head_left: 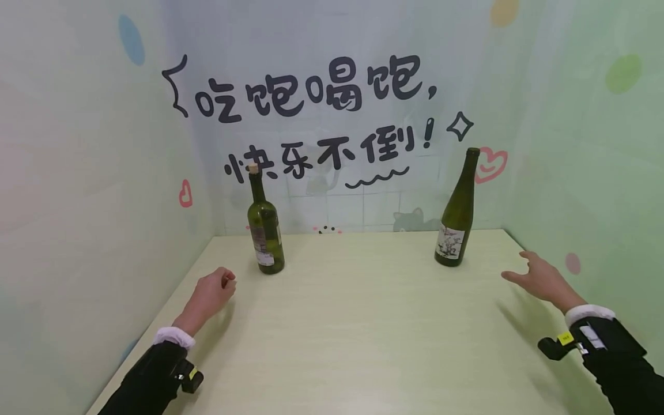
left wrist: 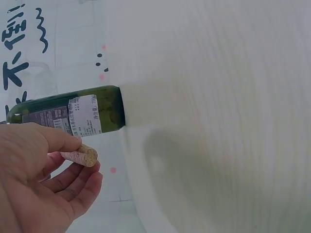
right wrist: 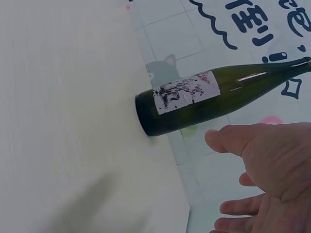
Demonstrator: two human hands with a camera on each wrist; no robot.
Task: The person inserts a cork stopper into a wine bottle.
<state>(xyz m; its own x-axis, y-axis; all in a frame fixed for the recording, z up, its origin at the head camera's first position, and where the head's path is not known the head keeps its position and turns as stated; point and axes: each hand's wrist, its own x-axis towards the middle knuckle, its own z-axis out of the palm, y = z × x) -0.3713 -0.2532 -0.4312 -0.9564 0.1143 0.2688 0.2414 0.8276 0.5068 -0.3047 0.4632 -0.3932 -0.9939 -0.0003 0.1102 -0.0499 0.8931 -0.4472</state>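
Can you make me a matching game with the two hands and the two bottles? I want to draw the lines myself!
Column one:
1. Left hand
2. Right hand
3. Left bottle
4. Right bottle

Column two:
A. Standing with a stopper in its top
B. Holding nothing
C. Standing with no stopper showing in its top
D. Pinching a loose cork

Right pairs: 1-D, 2-B, 3-A, 4-C
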